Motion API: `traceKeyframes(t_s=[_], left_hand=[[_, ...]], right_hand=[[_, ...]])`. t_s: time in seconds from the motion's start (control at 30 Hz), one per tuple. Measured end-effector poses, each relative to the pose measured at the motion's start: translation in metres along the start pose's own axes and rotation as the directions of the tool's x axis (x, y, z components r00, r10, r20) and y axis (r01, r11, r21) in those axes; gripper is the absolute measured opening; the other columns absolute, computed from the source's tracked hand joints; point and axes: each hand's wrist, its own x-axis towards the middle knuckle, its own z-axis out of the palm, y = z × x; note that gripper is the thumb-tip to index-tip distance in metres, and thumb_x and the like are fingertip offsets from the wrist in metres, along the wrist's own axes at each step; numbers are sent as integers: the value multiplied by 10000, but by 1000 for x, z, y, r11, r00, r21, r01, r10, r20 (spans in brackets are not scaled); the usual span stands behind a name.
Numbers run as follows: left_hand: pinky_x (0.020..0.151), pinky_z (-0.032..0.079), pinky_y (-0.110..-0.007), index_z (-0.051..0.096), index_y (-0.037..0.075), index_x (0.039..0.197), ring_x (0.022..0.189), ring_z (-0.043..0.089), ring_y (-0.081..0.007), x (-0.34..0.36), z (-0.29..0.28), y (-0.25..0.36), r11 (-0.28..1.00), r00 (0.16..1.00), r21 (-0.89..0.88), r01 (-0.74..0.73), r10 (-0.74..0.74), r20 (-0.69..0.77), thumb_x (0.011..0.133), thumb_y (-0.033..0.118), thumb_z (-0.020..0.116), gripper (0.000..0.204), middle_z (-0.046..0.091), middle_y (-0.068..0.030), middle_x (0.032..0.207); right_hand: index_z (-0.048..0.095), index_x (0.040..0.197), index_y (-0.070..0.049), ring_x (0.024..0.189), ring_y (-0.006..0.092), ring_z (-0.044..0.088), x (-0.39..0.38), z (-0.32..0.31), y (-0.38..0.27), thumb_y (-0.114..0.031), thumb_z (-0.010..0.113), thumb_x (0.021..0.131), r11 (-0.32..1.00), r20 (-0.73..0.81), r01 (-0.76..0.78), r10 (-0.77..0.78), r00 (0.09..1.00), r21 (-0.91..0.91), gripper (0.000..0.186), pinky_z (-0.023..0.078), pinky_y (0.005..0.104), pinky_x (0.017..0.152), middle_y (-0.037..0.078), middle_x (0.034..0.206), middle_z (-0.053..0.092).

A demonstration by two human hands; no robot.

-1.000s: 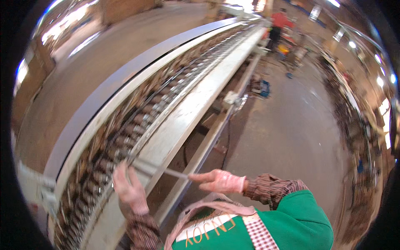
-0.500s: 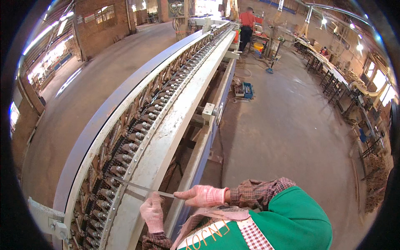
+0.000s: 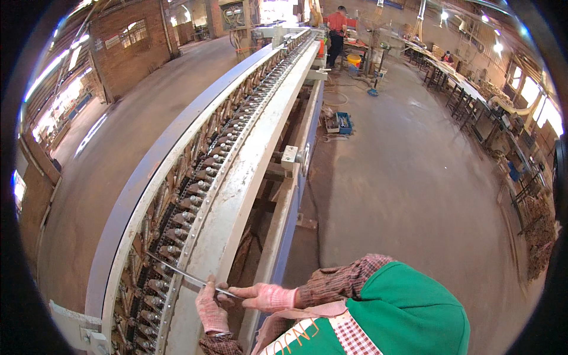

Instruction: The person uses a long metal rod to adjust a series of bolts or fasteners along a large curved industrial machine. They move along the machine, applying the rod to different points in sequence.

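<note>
A thin metal rod (image 3: 184,274) slants across the near part of a long machine. My left hand (image 3: 212,309), in a pink work glove, is closed around the rod near its right end. My right hand (image 3: 269,297), gloved alike, grips that end with its index finger stretched along it. The rod's far tip reaches over a row of brown, bolt-topped clamps (image 3: 170,251) to the dark chain (image 3: 155,242) beside them. Whether the tip touches the chain cannot be made out. Under the rod runs a white metal beam (image 3: 222,236) with a bolted edge strip.
A blue-topped rail (image 3: 127,216) borders the machine on the left. Its white block (image 3: 289,155) juts out at the right. A blue crate of tools (image 3: 343,122) stands on the floor. Farther back are a person in red (image 3: 336,25) and a long workbench (image 3: 455,80).
The view has shifted, so the machine and background sit differently in the picture. Both hands still hold the rod, now tilted more steeply, its tip still by the clamps.
</note>
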Motion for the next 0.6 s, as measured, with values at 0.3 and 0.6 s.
traceKeyframes(t_s=[0.3, 0.6], left_hand=[[559, 550, -325, 632, -38, 1151, 671, 652, -177, -39, 78, -34, 997, 968, -40, 72, -60, 244, 1004, 230, 595, 307, 685, -144, 929], [559, 533, -265, 672, 10, 1186, 631, 640, -106, -59, 168, -51, 998, 967, 4, 63, -62, 248, 965, 248, 658, 325, 732, -110, 940]], right_hand=[[367, 1579, -221, 818, 159, 661, -120, -64, -12, -364, 541, 980, 975, -150, -123, 96, 984, -187, 640, 553, 303, 758, 100, 964, 707], [510, 1467, -40, 1024, 224, 684, -171, -103, -41, -184, 711, 959, 118, 295, -342, 301, 907, 932, 564, 548, 323, 943, 178, 1195, 687]])
